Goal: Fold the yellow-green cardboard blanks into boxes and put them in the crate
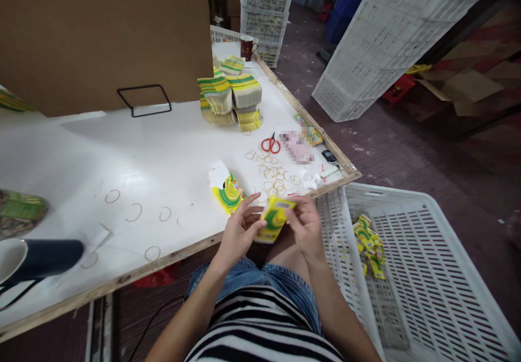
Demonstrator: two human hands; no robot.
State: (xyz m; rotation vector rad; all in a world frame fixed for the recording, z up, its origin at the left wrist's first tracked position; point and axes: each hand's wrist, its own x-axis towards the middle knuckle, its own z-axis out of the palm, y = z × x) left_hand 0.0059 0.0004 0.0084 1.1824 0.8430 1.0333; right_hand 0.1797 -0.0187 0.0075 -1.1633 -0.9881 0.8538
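Note:
Between my two hands, just past the table's front edge, is a small yellow and green box (273, 222). My left hand (241, 229) grips its left side, thumb on the printed face. The fingers of my right hand (304, 222) close on its upper right corner. Beside my left hand, a second yellow and green box (228, 194) lies on the white table (163, 161) with white flaps standing open at its far end. Many loose rubber bands (277, 175) are scattered just beyond my hands.
Red-handled scissors (271, 144) lie past the bands, near bundled stacks of flat yellow cartons (232, 96). A white crate (427, 253) at right holds small yellow packs (369, 245). A dark mug (52, 259) is at left; a brown cardboard panel (106, 36) stands behind.

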